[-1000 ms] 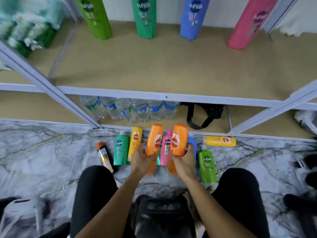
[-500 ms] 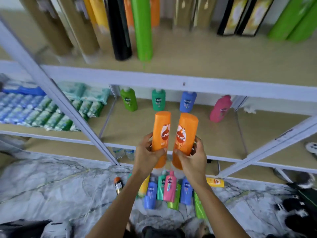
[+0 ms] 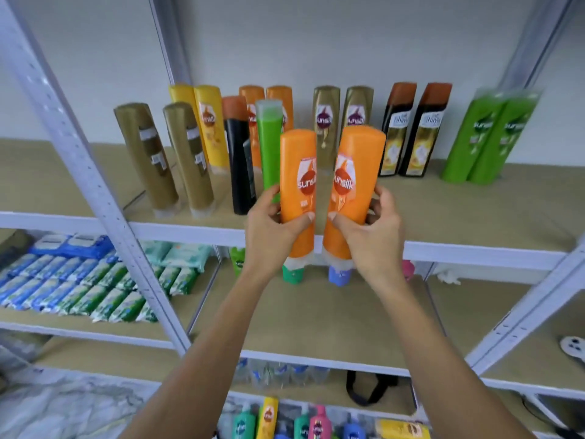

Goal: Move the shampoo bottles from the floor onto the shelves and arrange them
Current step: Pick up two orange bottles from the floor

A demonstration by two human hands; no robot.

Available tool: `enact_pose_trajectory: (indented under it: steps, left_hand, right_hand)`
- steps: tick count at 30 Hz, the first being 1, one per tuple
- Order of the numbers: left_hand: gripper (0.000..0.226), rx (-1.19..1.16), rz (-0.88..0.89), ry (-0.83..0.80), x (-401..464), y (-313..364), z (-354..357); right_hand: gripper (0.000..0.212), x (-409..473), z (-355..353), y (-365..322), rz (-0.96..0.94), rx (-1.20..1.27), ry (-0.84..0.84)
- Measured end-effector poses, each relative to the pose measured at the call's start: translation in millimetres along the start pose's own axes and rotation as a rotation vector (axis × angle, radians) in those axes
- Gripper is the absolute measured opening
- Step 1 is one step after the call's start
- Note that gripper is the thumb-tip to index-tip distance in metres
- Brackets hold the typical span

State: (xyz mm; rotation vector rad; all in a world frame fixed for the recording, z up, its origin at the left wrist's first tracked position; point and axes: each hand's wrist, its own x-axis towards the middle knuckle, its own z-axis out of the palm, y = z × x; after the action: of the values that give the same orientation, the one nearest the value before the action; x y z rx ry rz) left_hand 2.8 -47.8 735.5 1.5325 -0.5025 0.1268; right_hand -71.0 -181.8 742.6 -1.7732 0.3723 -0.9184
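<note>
Two orange shampoo bottles held at centre frame, in front of the top shelf (image 3: 474, 213). The left hand (image 3: 272, 229) wraps the left orange bottle (image 3: 299, 191) with its thumb across the front and fingers curled behind; the right hand (image 3: 370, 236) holds the right orange bottle (image 3: 354, 185) the same way. Each grip sits on the lower half of the body, probably so the flat upper end stays free and the label faces outward. Both bottles are cap-down, matching the inverted stance of the stock already shelved. They are raised side by side, near but not touching, with the caps below the shelf edge, so neither rests on the board yet. Two matching orange bottles on the shelf (image 3: 280, 99) stand at the back, upper centre, suggesting colours are grouped in pairs. More bottles on the floor (image 3: 316, 423) lie at the bottom centre, awaiting transfer.
</note>
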Motion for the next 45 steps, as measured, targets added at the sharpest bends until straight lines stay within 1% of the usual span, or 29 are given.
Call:
enact_pose_trajectory:
  steps: [3, 5, 8, 11, 14, 17, 19, 23, 27, 29, 32, 34, 36, 38, 39, 40, 42, 43, 44, 45]
  left_hand:
    - [0.07, 0.011, 0.047, 0.018, 28.5, 10.1, 16.0]
    - [0.07, 0.019, 0.067, 0.031, 43.4, 6.3, 28.5]
    - [0.066, 0.095, 0.098, 0.063, 57.2, -9.5, 46.1]
    - [0.07, 0.16, 0.079, 0.112, 66.6, -26.3, 59.4]
    - [0.067, 0.192, 0.061, 0.15, 77.7, -37.3, 70.1]
    - [0.061, 0.247, 0.029, 0.17, 88.1, -42.7, 78.5]
    - [0.057, 0.292, 0.019, 0.179, 91.8, -44.1, 80.9]
    - [0.047, 0.362, -0.041, 0.135, 93.6, -49.1, 80.6]
    - [0.047, 0.386, -0.102, 0.112, 95.1, -49.8, 79.6]
    - [0.049, 0.417, -0.148, 0.082, 95.4, -50.9, 79.3]
    - [0.059, 0.463, -0.222, 0.024, 94.0, -53.2, 77.3]
    - [0.061, 0.51, -0.22, 0.011, 90.4, -53.6, 74.6]
    - [0.063, 0.639, -0.19, 0.018, 82.1, -54.9, 71.0]
    - [0.073, 0.81, -0.138, 0.023, 66.6, -61.4, 66.6]
    - [0.071, 0.883, -0.068, 0.029, 55.7, -65.2, 63.7]
    - [0.06, 0.92, 0.053, 0.047, 45.3, -71.1, 60.5]
    - [0.032, 0.928, 0.352, 0.075, 26.4, -89.1, 52.4]
    - [0.028, 0.925, 0.463, 0.069, 17.0, -99.5, 48.2]
    - [0.032, 0.917, 0.522, 0.044, 7.8, -110.1, 43.9]
    - [0.042, 0.918, 0.543, 0.012, -1.5, -119.3, 39.6]
  right_hand:
    - [0.07, 32.3, -0.7, -8.8, -0.047, -0.03, 0.052]
    - [0.069, 49.9, -0.4, -4.9, -0.063, -0.065, 0.07]
    - [0.07, 67.1, 2.8, 13.6, -0.045, -0.133, 0.076]
    - [0.075, 77.8, 7.3, 33.0, -0.011, -0.154, 0.086]
    - [0.077, 88.0, 13.8, 41.2, 0.002, -0.139, 0.095]
    - [0.074, 95.5, 23.5, 47.3, 0.008, -0.155, 0.095]
    - [0.069, 98.0, 28.9, 54.7, 0.062, -0.16, 0.1]
    - [0.059, 101.8, 34.5, 70.9, 0.192, -0.248, 0.051]
    - [0.061, 106.4, 35.8, 73.5, 0.218, -0.271, 0.038]
    - [0.063, 106.6, 35.8, 73.5, 0.225, -0.29, 0.018]
    - [0.067, 106.0, 34.2, 74.0, 0.241, -0.322, -0.014]
    - [0.061, 103.3, 30.8, 75.2, 0.247, -0.35, -0.022]
    - [0.05, 94.3, 25.9, 76.2, 0.227, -0.417, -0.02]
    - [0.046, 77.3, 20.9, 78.9, 0.159, -0.535, -0.011]
    - [0.047, 65.4, 18.4, 81.2, 0.099, -0.596, 0.008]
    - [0.045, 52.6, 16.0, 85.1, 0.012, -0.636, 0.041]
    - [0.037, 27.2, 11.7, 100.9, -0.198, -0.659, 0.112]
    - [0.037, 15.0, 9.5, 109.7, -0.28, -0.669, 0.124]
    - [0.042, 4.1, 7.2, 119.7, -0.338, -0.69, 0.113]
    - [0.048, -5.6, 4.9, 129.2, -0.377, -0.714, 0.088]
